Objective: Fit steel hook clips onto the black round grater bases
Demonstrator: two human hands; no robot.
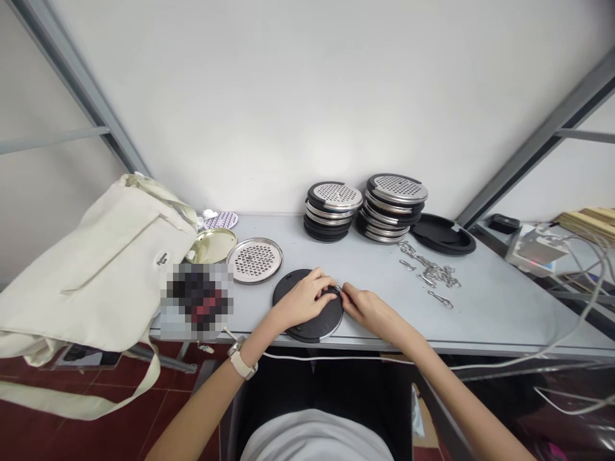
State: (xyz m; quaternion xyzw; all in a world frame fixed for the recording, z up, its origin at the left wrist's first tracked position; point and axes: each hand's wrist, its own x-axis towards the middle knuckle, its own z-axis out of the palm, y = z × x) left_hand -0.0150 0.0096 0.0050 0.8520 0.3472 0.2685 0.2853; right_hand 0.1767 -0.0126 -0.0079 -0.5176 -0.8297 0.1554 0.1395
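Black disc [307, 320], round and flat, lay at the near edge of the grey table [480, 314], just below centre frame, and that was where both your hands met. It looked like a stiff moulded lid, probably light, with a smooth face that could slide on the tabletop; the raised rim would have been the surest place to grip it, not the flat top.

Your left hand [302, 299] lay palm-down over the disc, fingers curled onto its upper right rim and pressing it still, wrist cocked and a watch showing on the forearm. Your right hand [368, 308] came in from the lower right with the fingers drawn narrow, pinching what looked like a small metal clip [338, 289] right at the disc's edge, fingertips nearly touching your left ones. Too small to tell whether the clip had hooked on.

Left of the disc a perforated steel plate [254, 260] lay flat, a gold-coloured tin lid [213, 246] just beside it, and the cream canvas bag [96, 269] slumped over the table's left end. To the right, loose metal clips [430, 272] were scattered mid-table. Further back, against the wall, stood two stacks of finished discs [365, 208] with steel tops, and another black lid [444, 235] lay flat beside the right-hand stack.
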